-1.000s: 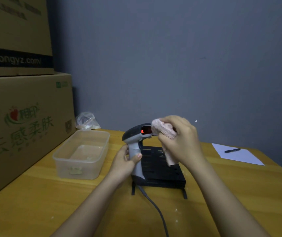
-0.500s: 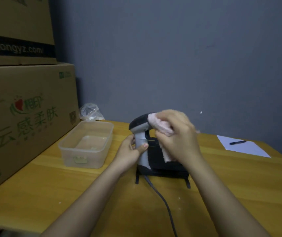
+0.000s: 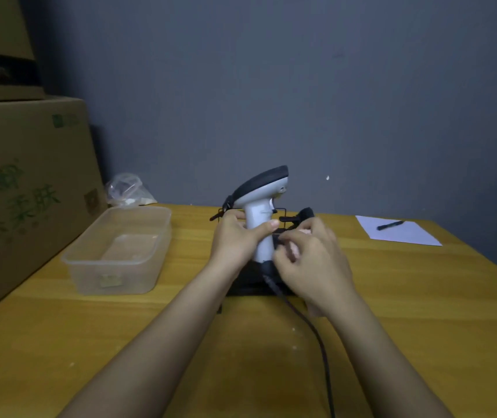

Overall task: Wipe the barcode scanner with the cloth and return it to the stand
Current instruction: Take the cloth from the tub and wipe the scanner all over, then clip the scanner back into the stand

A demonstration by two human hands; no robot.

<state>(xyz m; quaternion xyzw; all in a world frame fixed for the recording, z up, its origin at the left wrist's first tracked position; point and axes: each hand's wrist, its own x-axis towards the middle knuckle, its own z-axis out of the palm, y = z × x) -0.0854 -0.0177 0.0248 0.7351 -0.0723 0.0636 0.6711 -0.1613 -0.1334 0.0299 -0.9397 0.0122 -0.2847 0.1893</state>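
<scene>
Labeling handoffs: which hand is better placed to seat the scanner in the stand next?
Likely left. The left hand is wrapped around the scanner grip, holding it upright over the stand. The right hand is bunched around the cloth at the lower handle.

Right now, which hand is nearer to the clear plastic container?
Left. The left hand grips the scanner handle, just right of the container; the right hand works on the handle's far side, farther away.
</scene>
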